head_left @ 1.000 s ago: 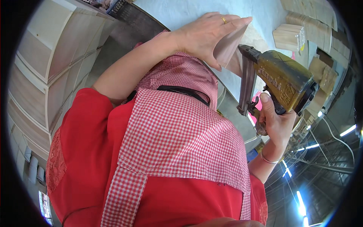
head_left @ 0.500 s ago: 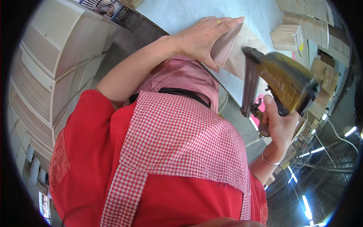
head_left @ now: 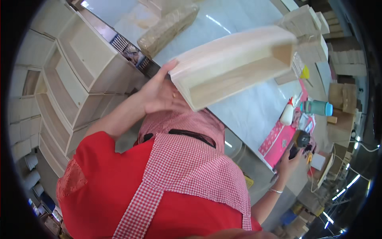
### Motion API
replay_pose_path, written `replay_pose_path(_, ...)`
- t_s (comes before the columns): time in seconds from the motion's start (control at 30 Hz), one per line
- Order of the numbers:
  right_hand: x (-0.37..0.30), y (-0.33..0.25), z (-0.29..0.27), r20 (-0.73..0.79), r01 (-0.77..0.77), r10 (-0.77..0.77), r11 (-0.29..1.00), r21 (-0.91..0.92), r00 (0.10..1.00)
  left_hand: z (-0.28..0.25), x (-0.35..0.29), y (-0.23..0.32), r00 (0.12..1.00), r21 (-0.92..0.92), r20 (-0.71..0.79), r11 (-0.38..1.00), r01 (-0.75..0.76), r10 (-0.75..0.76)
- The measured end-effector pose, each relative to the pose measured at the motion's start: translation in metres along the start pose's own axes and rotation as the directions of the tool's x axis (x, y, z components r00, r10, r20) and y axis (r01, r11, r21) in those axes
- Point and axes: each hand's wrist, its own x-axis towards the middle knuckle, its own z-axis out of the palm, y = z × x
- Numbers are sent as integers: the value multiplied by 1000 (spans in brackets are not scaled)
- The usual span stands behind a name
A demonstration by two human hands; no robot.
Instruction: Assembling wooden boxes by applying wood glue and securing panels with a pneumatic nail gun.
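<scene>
Tilted above the table is a long, pale wooden box point(head_left: 225, 49) with one open side. My left hand point(head_left: 161, 95) grips its near left end, the thumb on the upper edge and the fingers beneath. Off to the right, by the table's edge, my right hand point(head_left: 289, 162) is closed on the handle of a nail gun point(head_left: 301, 138). The gun is down beside a pink mat point(head_left: 274, 141), its body seen mostly from the end. Whether it rests on the mat I cannot tell.
Stacked wooden boxes point(head_left: 69, 85) rise on my left. A tape-wrapped bundle point(head_left: 169, 32) lies on the white table point(head_left: 238, 115). A white squeeze bottle point(head_left: 287, 114) and a teal bottle point(head_left: 316, 108) are near the mat. More wooden pieces point(head_left: 304, 28) stand at the far right.
My right hand has carried the nail gun down and right, away from the wood. My left hand has raised and turned the wooden box, so its open side now shows. The view has shifted.
</scene>
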Motion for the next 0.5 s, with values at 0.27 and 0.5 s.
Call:
replay_pose_path(0.27, -30, 63, 53, 236, -389, 421, 905, -172, 876, -20, 16, -20, 953, 652, -265, 756, 64, 149)
replay_pose_path(0.5, -30, 39, 56, 257, -461, 505, 861, -215, 824, 20, 70, -2, 758, 977, -51, 189, -97, 650)
